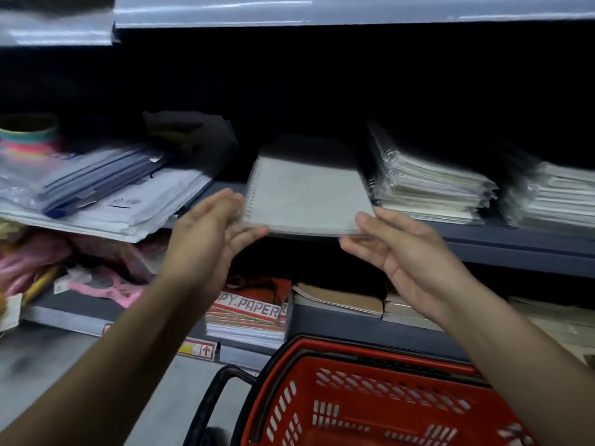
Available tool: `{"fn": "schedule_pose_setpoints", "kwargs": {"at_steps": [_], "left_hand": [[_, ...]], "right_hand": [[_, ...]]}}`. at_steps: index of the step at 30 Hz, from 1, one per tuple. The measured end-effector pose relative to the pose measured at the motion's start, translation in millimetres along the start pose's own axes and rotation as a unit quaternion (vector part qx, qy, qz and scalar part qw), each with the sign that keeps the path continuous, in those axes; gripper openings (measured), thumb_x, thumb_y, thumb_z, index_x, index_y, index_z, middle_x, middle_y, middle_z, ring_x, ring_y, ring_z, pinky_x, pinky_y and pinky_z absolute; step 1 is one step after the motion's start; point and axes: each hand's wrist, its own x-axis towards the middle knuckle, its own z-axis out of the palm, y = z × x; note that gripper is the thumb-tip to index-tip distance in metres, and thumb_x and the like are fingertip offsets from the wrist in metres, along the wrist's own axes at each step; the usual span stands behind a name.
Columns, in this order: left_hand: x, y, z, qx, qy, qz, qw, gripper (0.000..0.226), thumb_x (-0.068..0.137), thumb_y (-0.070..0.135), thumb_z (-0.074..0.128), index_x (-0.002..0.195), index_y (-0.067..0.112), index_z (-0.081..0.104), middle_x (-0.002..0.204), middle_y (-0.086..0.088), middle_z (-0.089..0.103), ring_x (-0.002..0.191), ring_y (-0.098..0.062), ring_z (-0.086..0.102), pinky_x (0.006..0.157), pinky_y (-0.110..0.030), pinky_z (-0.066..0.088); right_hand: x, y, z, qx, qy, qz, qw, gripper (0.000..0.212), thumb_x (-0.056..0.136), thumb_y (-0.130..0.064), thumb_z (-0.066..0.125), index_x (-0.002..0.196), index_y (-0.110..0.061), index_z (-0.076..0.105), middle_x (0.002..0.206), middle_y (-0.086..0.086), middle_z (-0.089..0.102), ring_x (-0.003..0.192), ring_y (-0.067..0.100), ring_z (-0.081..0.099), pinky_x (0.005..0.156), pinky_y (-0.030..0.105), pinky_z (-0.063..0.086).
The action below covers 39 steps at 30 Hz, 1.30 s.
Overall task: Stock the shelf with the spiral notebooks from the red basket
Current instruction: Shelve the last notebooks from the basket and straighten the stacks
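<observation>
Hands at shelf edge: left hand [215, 231] and right hand [391, 244], fingers straight, touch near corners of spiral notebook [307, 197] above red basket [380, 400].

Two hands are in view, a left hand [209, 233] and a right hand [399, 252]. One spiral notebook [306, 197] lies between them on the shelf [515, 243]. Beside it stand two stacks of wrapped notebooks [431, 185]; how many each holds cannot be told. One red basket [370, 397] sits below. One pack of copy paper [248, 317] rests on the lower shelf.
</observation>
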Motion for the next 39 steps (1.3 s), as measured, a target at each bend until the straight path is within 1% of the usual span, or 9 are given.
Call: {"fn": "schedule_pose_setpoints", "kwargs": {"at_steps": [3,7,12,15,21,28,32,34,39], "left_hand": [[-22.9,-19.1,-7.6,0.099,0.018,0.072,0.992,0.038,0.095,0.011,0.065,0.132,0.014,0.057,0.113,-0.008,0.073,0.094,-0.018,0.077,0.065,-0.02,0.06],[-23.3,-34.1,-8.3,0.131,0.045,0.13,0.982,0.032,0.092,0.009,0.069,0.122,0.015,0.064,0.1,-0.005,0.078,0.087,-0.018,0.078,0.076,-0.022,0.061],[12.2,-33.6,10.1,0.142,0.077,0.136,0.977,0.028,0.092,0.009,0.07,0.119,0.014,0.066,0.088,-0.002,0.074,0.072,-0.015,0.073,0.064,-0.022,0.06],[43.1,-33.6,21.8,0.133,0.095,0.118,0.979,0.031,0.092,0.01,0.071,0.123,0.012,0.066,0.081,-0.002,0.068,0.065,-0.013,0.065,0.056,-0.02,0.056],[78.1,-41.7,36.0,0.138,0.135,0.13,0.972,0.031,0.093,0.02,0.072,0.124,0.022,0.07,0.079,-0.008,0.061,0.053,-0.012,0.049,0.048,-0.018,0.05],[67.8,-35.9,37.4,0.159,0.111,0.135,0.972,0.045,0.094,0.021,0.07,0.138,0.02,0.059,0.072,-0.008,0.057,0.052,-0.01,0.049,0.055,-0.024,0.05],[22.5,-31.4,28.8,0.209,0.063,0.152,0.964,0.043,0.093,0.024,0.071,0.135,0.024,0.061,0.066,0.002,0.061,0.057,-0.009,0.056,0.054,-0.017,0.052],[-4.0,-31.1,22.9,0.215,0.054,0.136,0.966,0.038,0.092,0.023,0.072,0.129,0.026,0.066,0.061,0.008,0.06,0.057,-0.007,0.057,0.053,-0.019,0.053],[-74.7,-65.3,4.4,0.26,-0.007,0.042,0.965,0.021,0.091,0.016,0.071,0.112,0.022,0.072,0.062,0.006,0.068,0.054,-0.008,0.059,0.055,-0.024,0.054]], "right_hand": [[-10.8,8.2,-6.4,-0.102,0.035,-0.06,0.992,0.049,0.085,-0.005,0.076,0.128,-0.006,0.053,0.105,0.022,0.072,0.084,0.033,0.077,0.071,0.034,0.064],[-9.0,22.9,-11.5,-0.169,0.096,-0.133,0.972,0.023,0.088,-0.006,0.074,0.108,-0.005,0.064,0.086,0.017,0.075,0.068,0.029,0.076,0.068,0.038,0.065],[16.0,23.1,2.0,-0.142,0.145,-0.159,0.966,0.015,0.088,-0.007,0.075,0.1,-0.007,0.066,0.076,0.013,0.075,0.059,0.027,0.074,0.055,0.029,0.061],[43.7,20.8,13.9,-0.127,0.179,-0.159,0.963,0.016,0.089,-0.007,0.075,0.098,-0.006,0.062,0.073,0.013,0.071,0.05,0.025,0.07,0.051,0.03,0.059],[81.3,19.0,24.4,-0.123,0.218,-0.139,0.958,0.019,0.089,-0.015,0.076,0.093,-0.003,0.062,0.061,0.007,0.065,0.041,0.018,0.066,0.06,0.044,0.064],[76.5,20.3,15.5,-0.173,0.191,-0.156,0.953,0.029,0.087,-0.025,0.079,0.093,0.0,0.065,0.062,0.008,0.068,0.045,0.02,0.067,0.051,0.038,0.061],[40.9,15.5,-1.7,-0.233,0.136,-0.171,0.948,0.028,0.086,-0.032,0.079,0.086,-0.008,0.065,0.063,0.007,0.07,0.051,0.023,0.068,0.05,0.038,0.06],[15.5,13.2,-13.1,-0.273,0.106,-0.151,0.944,0.029,0.086,-0.033,0.078,0.088,-0.007,0.066,0.067,0.008,0.071,0.055,0.025,0.069,0.053,0.04,0.062],[-54.9,31.9,-65.0,-0.38,0.044,-0.024,0.924,0.03,0.091,-0.035,0.07,0.088,-0.005,0.069,0.077,0.014,0.072,0.057,0.023,0.068,0.058,0.042,0.063]]}}
